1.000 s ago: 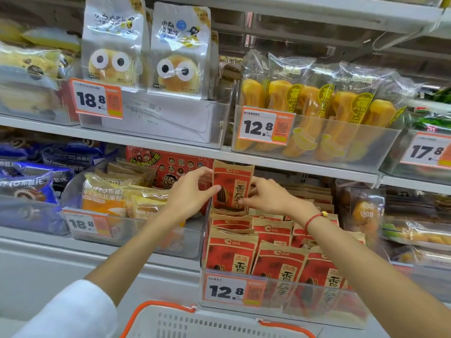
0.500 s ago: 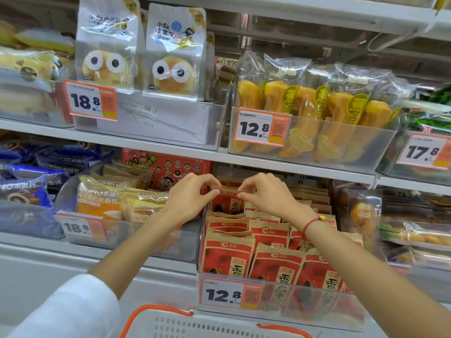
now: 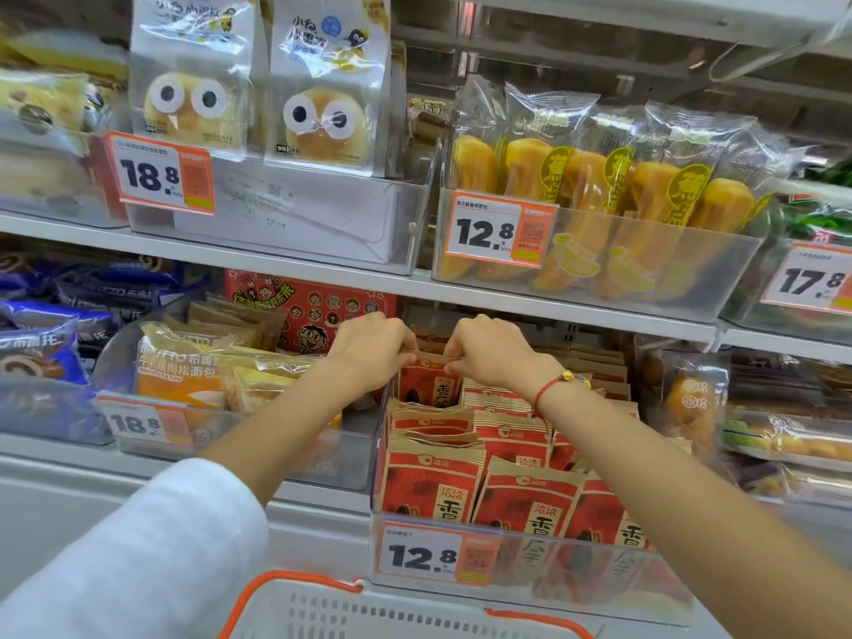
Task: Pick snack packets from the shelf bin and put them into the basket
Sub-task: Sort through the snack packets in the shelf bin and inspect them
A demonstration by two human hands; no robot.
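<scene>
Both hands' curled fingers (image 3: 405,350) pinching one red packet's (image 3: 428,385) top edge

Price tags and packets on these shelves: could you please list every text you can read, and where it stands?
"18.8": orange-edged price tag on the upper left clear bin.
"12.8": orange-edged tag on the clear bin of yellow bread sticks.
"17.8": tag at far right.
"18.8": blurred tag on the middle left bin.
"12.8": tag on the clear bin of red snack packets.
Small print and QR codes: unreadable.
</scene>
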